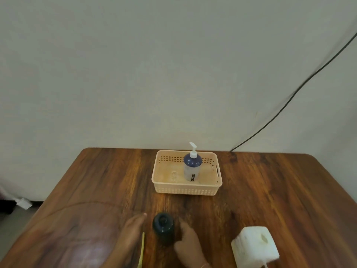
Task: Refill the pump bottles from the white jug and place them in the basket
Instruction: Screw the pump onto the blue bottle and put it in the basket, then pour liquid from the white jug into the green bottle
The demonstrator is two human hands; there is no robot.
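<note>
Two loose hands, left hand [133, 232] and right hand [188, 242], flank one dark bottle [163, 227]; one pump bottle [192, 165] in basket [185, 189].

2 bare hands in frame, both motion-blurred. left hand [133, 232]: no sleeve, ring or watch visible, fingernail shows at 1 fingertip. right hand [188, 243]: thin pale band [204, 265] at the wrist, cut by the frame edge. forearms uncovered as far as shown.

Peach perforated basket [186, 187], dark-grained brown table [270, 190]
</note>
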